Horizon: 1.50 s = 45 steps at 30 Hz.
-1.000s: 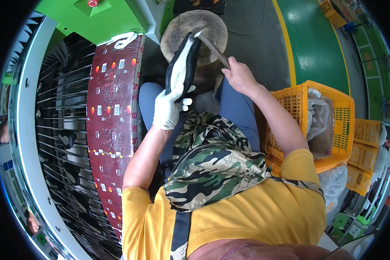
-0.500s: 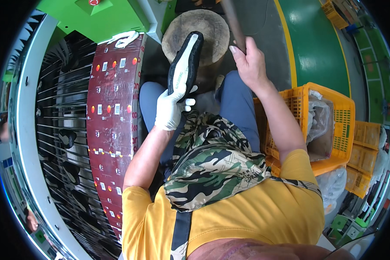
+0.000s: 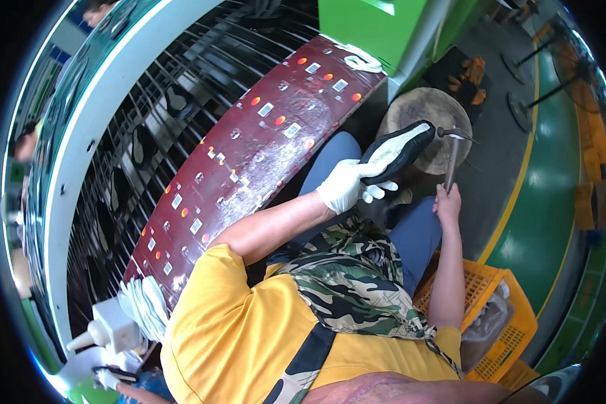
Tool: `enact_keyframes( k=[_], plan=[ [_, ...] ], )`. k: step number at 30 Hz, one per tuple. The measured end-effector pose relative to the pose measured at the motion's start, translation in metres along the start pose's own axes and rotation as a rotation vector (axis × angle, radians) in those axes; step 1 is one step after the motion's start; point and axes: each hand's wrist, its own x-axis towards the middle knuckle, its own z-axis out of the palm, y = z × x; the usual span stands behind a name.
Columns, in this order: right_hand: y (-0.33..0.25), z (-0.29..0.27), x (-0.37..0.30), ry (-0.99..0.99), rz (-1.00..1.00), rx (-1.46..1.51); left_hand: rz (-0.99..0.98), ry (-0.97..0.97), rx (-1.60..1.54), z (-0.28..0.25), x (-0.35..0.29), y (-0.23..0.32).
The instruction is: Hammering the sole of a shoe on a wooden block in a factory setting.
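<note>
My left hand (image 3: 342,187), in a white glove, grips one end of a black shoe upper (image 3: 402,152), its long whitish underside turned up. The shoe's far end is held out over the edge of a round wooden stump (image 3: 421,104). My bare right hand (image 3: 448,205) is closed around the handle of a hammer (image 3: 452,158). The hammer's thin, curved metal head hangs above the stump, close beside the far end of the shoe; whether they touch I cannot tell.
A maroon-covered bench (image 3: 249,145) runs along my left, with a metal-rod rack (image 3: 202,60) of shoes beyond. An orange basket (image 3: 512,337) stands at my right. Past the stump lie orange gloves (image 3: 475,71) and fan stands (image 3: 518,108). At lower left another person's hand (image 3: 108,378) holds a shoe.
The whole view has turned, bringing the bench across at a slant and the stump to the right. The hammer has come down from its raised position, its head now near the shoe.
</note>
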Motion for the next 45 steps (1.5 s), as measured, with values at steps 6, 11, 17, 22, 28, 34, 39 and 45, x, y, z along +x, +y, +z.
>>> enact_keyframes(
  k=[6, 11, 17, 22, 28, 34, 39, 45],
  plan=[
    [0.013, 0.008, 0.013, -0.011, 0.118, 0.062, 0.243, -0.04, -0.08, -0.016, -0.072, 0.048],
    [0.028, -0.002, 0.017, 0.011, 0.161, 0.284, 0.597, 0.243, -0.115, -0.02, -0.091, 0.098],
    [0.031, 0.001, 0.007, 0.023, 0.1, 0.299, 0.887, 0.496, -0.137, -0.119, -0.044, 0.173],
    [0.031, 0.001, 0.004, 0.045, 0.098, 0.275, 0.955, 0.722, -0.126, -0.192, -0.003, 0.251],
    [0.03, 0.0, 0.002, 0.052, 0.101, 0.278, 0.726, 0.68, -0.253, -0.215, 0.03, 0.264],
    [0.029, 0.006, 0.007, 0.077, 0.085, 0.253, 0.619, 0.5, -0.065, -0.207, 0.049, 0.271],
    [0.03, 0.01, 0.01, 0.114, 0.076, 0.254, 0.642, 0.559, -0.104, -0.209, 0.105, 0.313],
    [0.026, 0.008, 0.008, 0.14, 0.064, 0.28, 0.611, 0.518, -0.322, -0.214, 0.182, 0.367]
  ],
)
